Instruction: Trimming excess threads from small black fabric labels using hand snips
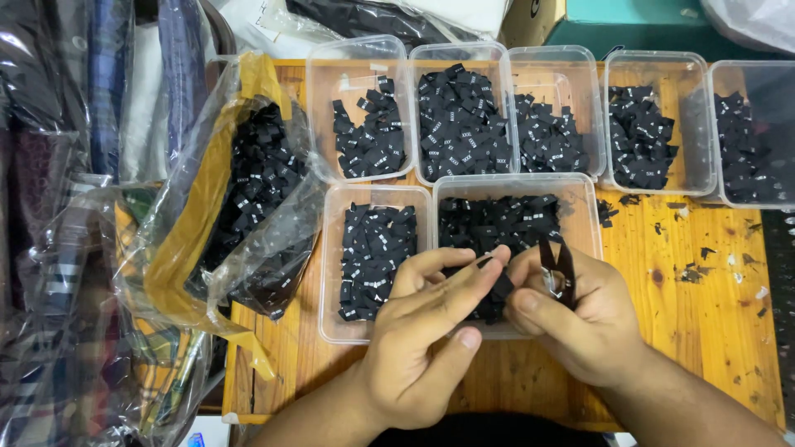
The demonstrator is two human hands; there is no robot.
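My left hand (431, 319) pinches a small black fabric label (495, 287) between thumb and fingers, over the near edge of a clear plastic tub (590, 217) full of black labels. My right hand (571, 314) grips black thread snips (556, 266), blades pointing up beside the label. Both hands meet in the lower middle of the view, above a wooden table (704, 306).
Several clear tubs of black labels stand in two rows on the table, one (333, 273) just left of my hands. A plastic bag (248, 190) with more labels lies at the left. Folded fabrics in plastic pile up at the far left. Black scraps dot the wood at right.
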